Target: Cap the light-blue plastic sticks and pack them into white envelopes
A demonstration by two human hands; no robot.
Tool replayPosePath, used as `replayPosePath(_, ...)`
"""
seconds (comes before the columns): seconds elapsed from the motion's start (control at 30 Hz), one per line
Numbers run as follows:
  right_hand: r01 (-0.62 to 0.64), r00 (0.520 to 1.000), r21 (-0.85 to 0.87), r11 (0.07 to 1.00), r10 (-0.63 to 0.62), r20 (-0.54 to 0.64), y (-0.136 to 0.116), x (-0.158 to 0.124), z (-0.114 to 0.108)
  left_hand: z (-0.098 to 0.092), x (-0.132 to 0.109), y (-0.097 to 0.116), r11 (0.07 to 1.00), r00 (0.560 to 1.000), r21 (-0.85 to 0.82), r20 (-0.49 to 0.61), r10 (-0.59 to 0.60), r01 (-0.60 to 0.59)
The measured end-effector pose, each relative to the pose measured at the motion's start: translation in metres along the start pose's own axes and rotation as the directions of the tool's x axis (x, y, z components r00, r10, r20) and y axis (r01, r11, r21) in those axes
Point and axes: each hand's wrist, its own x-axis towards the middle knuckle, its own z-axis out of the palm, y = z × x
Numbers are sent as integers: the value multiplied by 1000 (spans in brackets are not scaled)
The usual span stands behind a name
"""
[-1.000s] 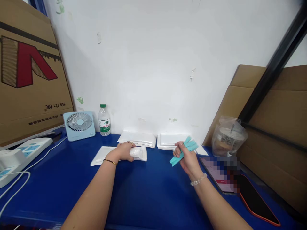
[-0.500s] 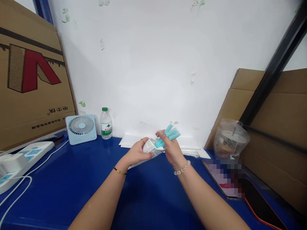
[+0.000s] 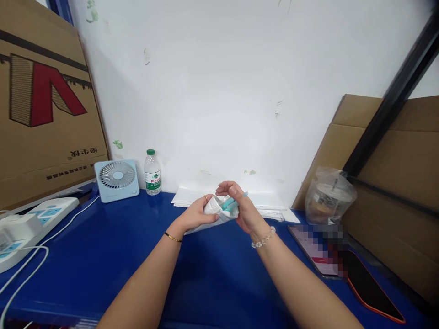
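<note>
My left hand [image 3: 199, 215] is closed around a white plastic bag [image 3: 210, 220], its thumb along the near side and the bag's mouth facing right. Thin teal sticks [image 3: 229, 204] poke out of that mouth; most of their length is hidden in the bag, and their exact kind cannot be made out. My right hand [image 3: 244, 208] is at the mouth with its fingers stretched out over the sticks. One teal end shows beside the right thumb, against the hand.
White sheets [image 3: 274, 211] lie by the wall behind my hands. At left are a light-blue fan [image 3: 118, 180], a water bottle [image 3: 152, 173] and a power strip [image 3: 41, 219] with cables. A bagged drink cup [image 3: 329, 198] and two phones [image 3: 372, 283] are at right, beside cardboard [image 3: 394, 205].
The teal sticks have gone deeper into the white bag, so less of them sticks out. My right hand has loosened from around them and its fingers have straightened.
</note>
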Motion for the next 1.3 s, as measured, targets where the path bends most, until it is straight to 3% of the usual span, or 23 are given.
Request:
replayPosePath(0.07, 82, 996, -143, 986, -85, -16, -3, -1, -1, 0, 0, 1, 999, 1000, -42, 1, 6, -6)
replayPosePath(0.13, 157, 986, -376, 913, -164, 13, -6, -2, -2, 0, -1, 1, 997, 1000, -78, 23, 18, -17)
replayPosePath(0.23, 182, 982, -597, 781, -119, 144, -12, -4, -6, 3, 0, 2, 997, 997, -74, 66, 27, -23)
replayPosePath(0.37, 188, 951, -579, 794, 0, 309, -27, -11, -23, 2, -1, 1, 998, 997, -64, 71, -8, 12)
replayPosePath(0.5, 266, 859, -529, 806, 51, 509, -34, -13, -42, 0, -2, 0, 989, 993, -146, 115, 0, 17)
replayPosePath(0.63, 246, 904, -531, 811, 6, 428, -35, -14, -46, 2, -2, 12, 981, 985, -192, 175, 0, 35)
replayPosePath(0.77, 293, 951, -617, 731, -155, 268, -54, -18, -45, 6, -1, 37, 981, 991, -146, 32, 132, -126)
replayPosePath(0.87, 366, 927, -730, 578, -293, 233, -68, -17, -51, 8, 5, 51, 976, 970, 50, -110, 217, -213)
replayPosePath(1.0, 358, 890, -838, 411, -422, 174, -71, -6, -67, 9, 27, 62, 935, 930, 305, -257, 264, -181)
replayPosePath(1.13, 374, 835, -883, 283, -517, 188, -80, -15, -70, 16, 38, 82, 897, 889, 381, -298, 348, -224)
replayPosePath(1.23, 427, 796, -885, 182, -540, 273, -84, -54, -62, 31, 15, 92, 867, 845, 403, -315, 431, -292)
replayPosePath(1.3, 446, 814, -885, 134, -470, 340, -73, -89, -57, 46, -15, 84, 856, 868, 425, -256, 425, -294)
